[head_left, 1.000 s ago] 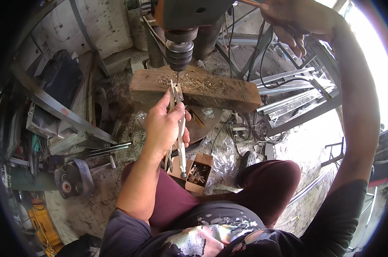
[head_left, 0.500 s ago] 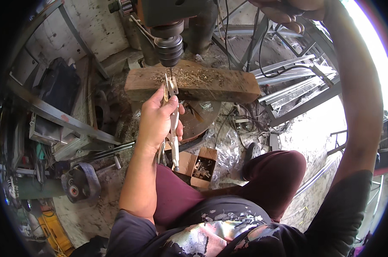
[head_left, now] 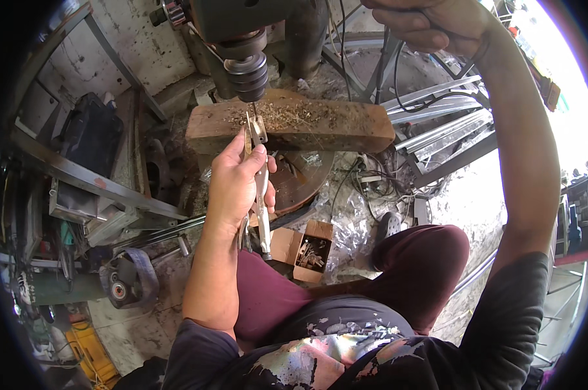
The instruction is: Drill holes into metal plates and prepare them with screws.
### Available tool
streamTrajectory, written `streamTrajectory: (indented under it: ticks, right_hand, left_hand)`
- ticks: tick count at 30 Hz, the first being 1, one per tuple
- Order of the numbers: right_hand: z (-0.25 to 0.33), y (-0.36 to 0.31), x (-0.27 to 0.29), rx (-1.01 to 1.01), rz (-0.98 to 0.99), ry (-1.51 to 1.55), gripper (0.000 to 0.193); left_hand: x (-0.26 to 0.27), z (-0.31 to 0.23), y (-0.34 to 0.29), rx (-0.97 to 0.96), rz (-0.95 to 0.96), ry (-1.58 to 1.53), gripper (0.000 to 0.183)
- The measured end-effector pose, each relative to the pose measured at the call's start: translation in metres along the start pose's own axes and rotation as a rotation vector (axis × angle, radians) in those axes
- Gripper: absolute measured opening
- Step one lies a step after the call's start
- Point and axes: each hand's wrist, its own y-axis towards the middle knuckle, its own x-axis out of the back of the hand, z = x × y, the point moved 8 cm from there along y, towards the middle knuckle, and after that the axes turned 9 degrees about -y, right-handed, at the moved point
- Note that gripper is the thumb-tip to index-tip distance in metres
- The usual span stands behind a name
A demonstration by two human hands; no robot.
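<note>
My left hand [head_left: 235,179] is wrapped round a pair of silver locking pliers [head_left: 262,208], whose handles point down toward my lap. At their jaws sits a small metal bracket [head_left: 259,133] with a hole, on the near side of a wooden block [head_left: 346,127] strewn with shavings. Right above it hangs a drill press chuck [head_left: 247,75], its thin drill bit [head_left: 255,109] reaching down to the bracket; contact between them I cannot tell. At the upper right my raised right hand [head_left: 430,26] is curled closed, and what lies in its grip is hidden.
Between my legs and the block stands an open cardboard box [head_left: 312,253] of small metal parts. Steel frames [head_left: 79,169] are at left, metal profiles [head_left: 447,123] at right. Cables [head_left: 375,185] and clear plastic [head_left: 346,237] lie on the floor, an angle grinder-like tool [head_left: 122,286] at lower left.
My right hand and forearm have swung leftward, showing more of the closed fist. My left hand keeps its hold on the pliers; the view has shifted slightly.
</note>
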Motion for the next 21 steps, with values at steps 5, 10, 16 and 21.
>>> streamTrajectory:
  ticks: [5, 10, 16, 21]
  right_hand:
    - [-0.019, -0.013, 0.027, -0.183, -0.349, -0.029, 0.027]
    - [-0.005, 0.000, 0.010, 0.394, 0.297, -0.019, 0.025]
    - [-0.059, -0.022, 0.045, -0.152, -0.729, -0.344, 0.029]
    - [-0.014, -0.008, -0.003, -0.454, -0.656, -0.614, 0.027]
  left_hand:
    - [-0.005, -0.002, -0.001, 0.001, 0.007, -0.003, 0.052]
    - [-0.005, -0.002, -0.001, 0.003, 0.012, -0.015, 0.050]
    - [0.000, -0.007, -0.001, 0.028, 0.016, -0.025, 0.043]
    - [0.010, -0.007, -0.004, 0.072, 0.020, -0.025, 0.042]
